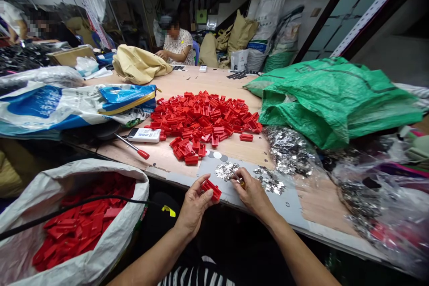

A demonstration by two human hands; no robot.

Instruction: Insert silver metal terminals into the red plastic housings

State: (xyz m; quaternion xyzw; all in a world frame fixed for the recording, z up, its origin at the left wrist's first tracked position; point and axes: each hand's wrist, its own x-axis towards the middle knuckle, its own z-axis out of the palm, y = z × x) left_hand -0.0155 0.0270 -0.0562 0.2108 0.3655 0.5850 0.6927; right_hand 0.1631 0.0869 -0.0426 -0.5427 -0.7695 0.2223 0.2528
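My left hand (191, 208) is closed around a hollow red plastic housing (212, 191), held just off the table's front edge with its open side up. At the small pile of flat silver metal pieces (224, 171), my right hand (252, 193) has its fingers pinched together. A bit of something yellowish shows between those fingers, too small to name. To the right of this hand lies a second pile of metal pieces (271, 181), on the same grey sheet (295, 208). A large heap of red housings (204, 116) spreads over the table beyond both hands.
An open white sack (137, 176) of red parts stands at the left, a black cable (110, 197) crossing it. A red-handled screwdriver (134, 147) and white device (144, 135) lie nearby. Right are a green sack (335, 98) and plastic bags of metal pieces (295, 154). A person (179, 47) sits opposite.
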